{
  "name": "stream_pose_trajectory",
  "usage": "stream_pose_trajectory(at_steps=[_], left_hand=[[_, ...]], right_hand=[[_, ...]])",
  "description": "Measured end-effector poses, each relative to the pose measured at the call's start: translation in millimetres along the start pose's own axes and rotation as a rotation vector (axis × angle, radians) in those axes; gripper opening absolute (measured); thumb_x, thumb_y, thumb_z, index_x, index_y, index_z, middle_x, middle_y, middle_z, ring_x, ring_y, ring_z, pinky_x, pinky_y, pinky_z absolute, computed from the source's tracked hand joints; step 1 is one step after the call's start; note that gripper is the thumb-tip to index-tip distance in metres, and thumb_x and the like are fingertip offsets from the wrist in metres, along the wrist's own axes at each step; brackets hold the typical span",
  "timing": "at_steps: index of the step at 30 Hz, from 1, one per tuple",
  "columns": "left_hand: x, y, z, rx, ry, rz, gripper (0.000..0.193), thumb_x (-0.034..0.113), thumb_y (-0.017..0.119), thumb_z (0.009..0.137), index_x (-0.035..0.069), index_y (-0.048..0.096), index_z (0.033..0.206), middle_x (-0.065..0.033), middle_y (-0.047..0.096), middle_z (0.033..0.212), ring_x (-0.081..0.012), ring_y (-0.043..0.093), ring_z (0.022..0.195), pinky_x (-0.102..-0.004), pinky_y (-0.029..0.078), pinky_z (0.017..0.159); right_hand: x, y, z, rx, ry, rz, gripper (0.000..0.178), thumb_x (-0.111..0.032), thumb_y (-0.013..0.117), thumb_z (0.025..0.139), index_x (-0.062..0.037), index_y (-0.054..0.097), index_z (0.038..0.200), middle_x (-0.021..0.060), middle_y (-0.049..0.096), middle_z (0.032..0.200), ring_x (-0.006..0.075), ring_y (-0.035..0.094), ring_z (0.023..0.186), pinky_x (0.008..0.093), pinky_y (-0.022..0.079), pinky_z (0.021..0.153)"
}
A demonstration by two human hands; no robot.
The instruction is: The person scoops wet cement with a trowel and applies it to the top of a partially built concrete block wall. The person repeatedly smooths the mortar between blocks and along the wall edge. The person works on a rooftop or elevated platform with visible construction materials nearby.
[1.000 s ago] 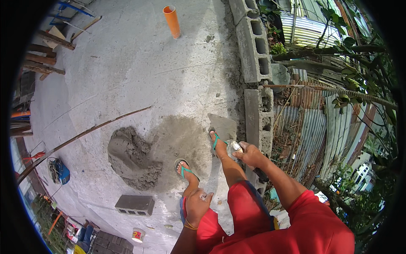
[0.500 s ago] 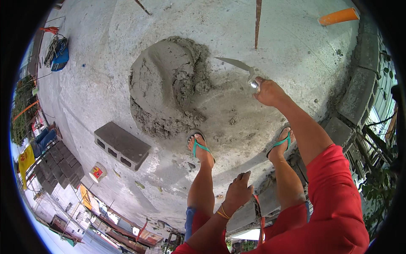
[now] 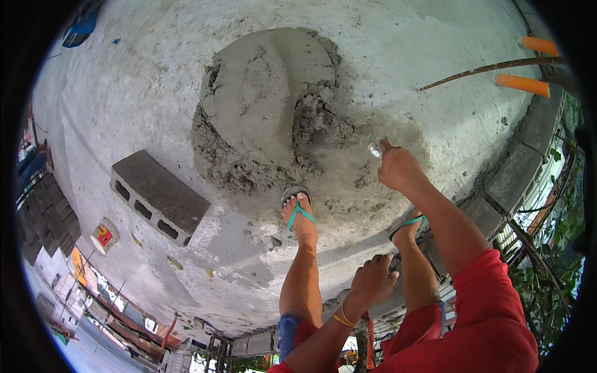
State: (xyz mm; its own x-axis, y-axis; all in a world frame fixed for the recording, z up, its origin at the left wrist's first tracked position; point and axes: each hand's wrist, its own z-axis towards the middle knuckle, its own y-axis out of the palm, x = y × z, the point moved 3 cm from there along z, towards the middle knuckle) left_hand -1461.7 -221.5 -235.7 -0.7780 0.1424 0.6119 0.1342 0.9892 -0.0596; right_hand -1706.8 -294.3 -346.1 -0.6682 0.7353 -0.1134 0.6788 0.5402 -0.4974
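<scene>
Mortar (image 3: 261, 99) is lying heaped at the far middle of the head view. Just right of it, the right hand (image 3: 399, 168) is gripping the trowel (image 3: 374, 150), fingers wrapped; the blade is hard to make out. Nearer, the left hand (image 3: 373, 278) is hanging half-open between the shins (image 3: 300, 270), apparently empty. A block (image 3: 165, 196) is resting left of the heap.

Pictured are two hands (image 3: 398, 169) (image 3: 374, 280), one trowel handle (image 3: 374, 150), one mortar mound (image 3: 261, 105), two flip-flops (image 3: 300, 214) (image 3: 408, 225), one loose hollow concrete block (image 3: 165, 186), two orange pipes (image 3: 522, 84) (image 3: 540, 46), one rusty rod (image 3: 497, 65) and one small bucket (image 3: 102, 237).
</scene>
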Motion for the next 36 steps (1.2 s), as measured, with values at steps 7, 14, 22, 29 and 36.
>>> stream_pose_trajectory(at_steps=[7, 14, 22, 29, 36], left_hand=[[-11, 15, 0, -0.015, 0.053, -0.067, 0.054, 0.031, 0.068, 0.096, 0.004, 0.052, 0.140, -0.0229, 0.062, 0.131, -0.0426, 0.065, 0.116, -0.0537, 0.054, 0.096], [-9, 2, 5, -0.029, -0.014, -0.061, 0.054, 0.029, 0.070, 0.094, 0.004, 0.054, 0.139, -0.0220, 0.062, 0.134, -0.0422, 0.063, 0.121, -0.0535, 0.053, 0.100], [-24, 11, 3, -0.216, -0.069, 0.041, 0.052, 0.032, 0.070, 0.092, 0.005, 0.057, 0.135, -0.0207, 0.063, 0.129, -0.0443, 0.064, 0.119, -0.0567, 0.052, 0.099], [-22, 10, -14, -0.383, 0.019, 0.069, 0.055, 0.032, 0.069, 0.092, 0.007, 0.055, 0.138, -0.0220, 0.062, 0.131, -0.0441, 0.064, 0.119, -0.0564, 0.052, 0.097], [-39, 2, -14, -0.306, 0.028, 0.133, 0.057, 0.035, 0.073, 0.090, 0.008, 0.055, 0.138, -0.0193, 0.065, 0.124, -0.0419, 0.066, 0.115, -0.0580, 0.053, 0.093]], right_hand=[[-31, -29, 78, 0.137, -0.010, 0.122, 0.052, -0.005, 0.058, 0.092, 0.0039, 0.049, 0.143, 0.0307, 0.070, 0.119, 0.0438, 0.071, 0.111, 0.0501, 0.060, 0.092], [-8, 60, -18, -0.020, -0.025, 0.295, 0.054, -0.041, 0.063, 0.102, 0.0006, 0.054, 0.135, 0.0275, 0.072, 0.105, 0.0380, 0.074, 0.099, 0.0450, 0.061, 0.079], [-55, 149, 41, -0.244, 0.102, 1.322, 0.057, -0.061, 0.059, 0.103, -0.0033, 0.062, 0.105, 0.0088, 0.058, 0.067, 0.0176, 0.059, 0.055, 0.0365, 0.049, 0.050], [43, 212, -31, -0.009, 0.367, 1.612, 0.061, -0.068, 0.059, 0.099, -0.0065, 0.061, 0.103, 0.0058, 0.056, 0.064, 0.0169, 0.053, 0.050, 0.0356, 0.045, 0.048], [-57, 172, 95, -0.113, 0.145, 1.616, 0.073, -0.081, 0.061, 0.090, -0.0082, 0.059, 0.087, 0.0046, 0.053, 0.061, 0.0178, 0.052, 0.048, 0.0382, 0.044, 0.046]])
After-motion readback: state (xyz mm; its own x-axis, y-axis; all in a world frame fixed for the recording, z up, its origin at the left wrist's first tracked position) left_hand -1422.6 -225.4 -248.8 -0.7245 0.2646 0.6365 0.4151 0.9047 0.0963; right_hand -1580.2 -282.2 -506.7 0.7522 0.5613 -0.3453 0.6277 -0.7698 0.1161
